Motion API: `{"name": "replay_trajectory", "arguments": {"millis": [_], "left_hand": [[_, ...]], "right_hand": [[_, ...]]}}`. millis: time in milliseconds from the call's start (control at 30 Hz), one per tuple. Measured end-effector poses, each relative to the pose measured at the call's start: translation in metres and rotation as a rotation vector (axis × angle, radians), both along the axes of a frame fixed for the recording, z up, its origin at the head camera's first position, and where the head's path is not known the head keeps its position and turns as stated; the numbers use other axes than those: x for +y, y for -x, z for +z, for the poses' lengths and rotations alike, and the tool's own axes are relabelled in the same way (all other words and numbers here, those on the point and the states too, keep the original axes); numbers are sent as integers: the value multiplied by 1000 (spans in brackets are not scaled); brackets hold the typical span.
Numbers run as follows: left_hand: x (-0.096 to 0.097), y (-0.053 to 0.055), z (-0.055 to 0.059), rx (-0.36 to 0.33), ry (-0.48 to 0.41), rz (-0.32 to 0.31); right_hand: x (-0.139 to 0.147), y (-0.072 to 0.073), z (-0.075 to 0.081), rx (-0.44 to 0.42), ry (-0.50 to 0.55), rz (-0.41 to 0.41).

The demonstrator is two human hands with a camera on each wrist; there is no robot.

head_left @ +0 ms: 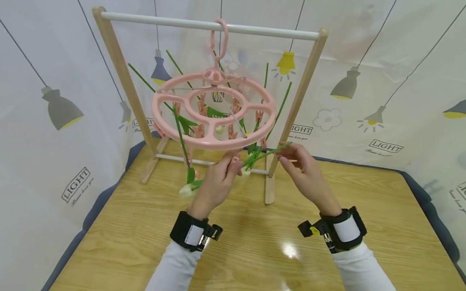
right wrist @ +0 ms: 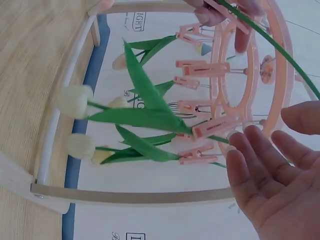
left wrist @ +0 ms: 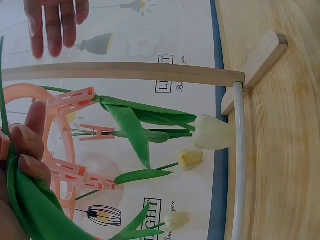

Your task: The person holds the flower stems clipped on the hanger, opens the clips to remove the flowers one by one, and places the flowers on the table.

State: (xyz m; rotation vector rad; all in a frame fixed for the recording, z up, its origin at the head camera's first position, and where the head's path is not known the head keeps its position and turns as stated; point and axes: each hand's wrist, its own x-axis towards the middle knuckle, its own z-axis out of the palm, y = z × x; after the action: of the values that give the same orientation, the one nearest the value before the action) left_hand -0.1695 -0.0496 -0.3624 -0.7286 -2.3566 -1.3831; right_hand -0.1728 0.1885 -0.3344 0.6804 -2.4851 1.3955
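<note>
- Backdrop (head_left: 418, 93): pale, printed with hanging lamps, behind the table.
- Table (head_left: 364, 226): wooden, with the rack standing on it.
- Rack (head_left: 305, 81): 2 wooden posts joined by white bars.
- Pink hanger (head_left: 214, 143): hooked over the rack's top bar, 2 rings, 1 inside the other.
- Tulip stem (right wrist: 280, 47): green, beside the left hand at the hanger's near edge, slanting up toward the right hand.
- Right hand (head_left: 303, 167): thumb and fingers apart, gripping nothing; I cannot tell whether fingertips touch the stem.
- Left hand (head_left: 216, 180): thumb and fingers pinching a pink clip (right wrist: 232, 17) below the near rim.
- White tulip head (left wrist: 212, 132): hanging downward beneath another clip (left wrist: 75, 101).
</note>
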Motion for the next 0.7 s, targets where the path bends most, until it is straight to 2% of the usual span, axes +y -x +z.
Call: {"name": "replay_trajectory", "arguments": {"millis": [167, 433, 633, 700], "left_hand": [[-1, -2, -1, -8, 24, 28], [2, 0, 0, -14, 71, 72], [8, -4, 2, -119, -15, 79], [9, -8, 9, -160, -59, 78]], "right_hand": [[-9, -2, -2, 26, 107, 19], [-29, -7, -6, 33, 465, 132], [-42, -14, -3, -53, 658, 158], [-46, -13, -2, -71, 704, 194]]}}
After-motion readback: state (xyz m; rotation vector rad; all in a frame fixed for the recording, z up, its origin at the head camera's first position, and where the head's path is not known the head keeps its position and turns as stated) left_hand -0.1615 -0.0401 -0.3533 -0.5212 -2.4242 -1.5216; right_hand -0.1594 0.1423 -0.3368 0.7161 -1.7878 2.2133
